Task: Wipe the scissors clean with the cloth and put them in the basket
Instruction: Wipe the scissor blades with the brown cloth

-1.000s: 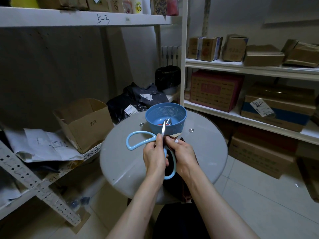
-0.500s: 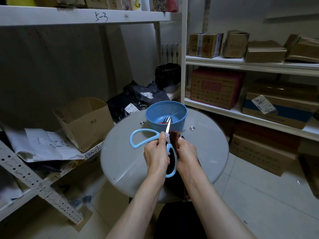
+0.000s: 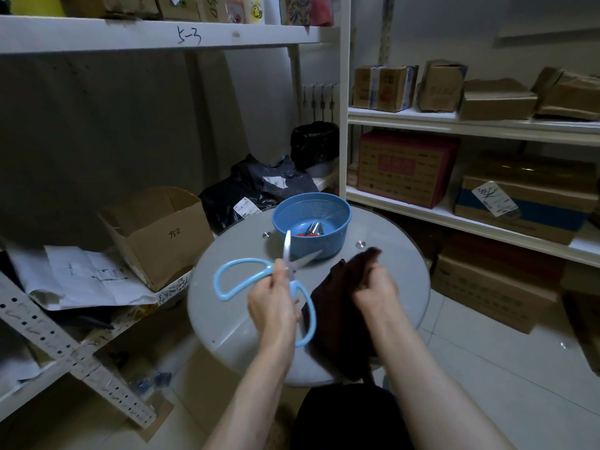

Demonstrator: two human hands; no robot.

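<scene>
My left hand [image 3: 272, 300] grips the light-blue scissors [image 3: 237, 279] near the pivot, above the round grey table [image 3: 233, 336]. The blades are spread apart and point up toward the blue basket [image 3: 311, 230]. My right hand [image 3: 373, 287] holds a dark brown cloth [image 3: 337, 316], a little to the right of the scissors and apart from the blades. The cloth hangs down over the table's front edge. The basket stands at the far side of the table and holds other scissors with red handles [image 3: 310, 231].
An open cardboard box [image 3: 156, 235] sits on the low shelf at the left beside loose papers [image 3: 81, 277]. Black bags [image 3: 256, 186] lie behind the table. Shelves with several boxes [image 3: 406, 167] line the right side. A perforated metal rail [image 3: 65, 349] slants at the lower left.
My right hand has pulled the cloth away from the blades to the right. The scissor blades have opened. The view has tilted slightly.
</scene>
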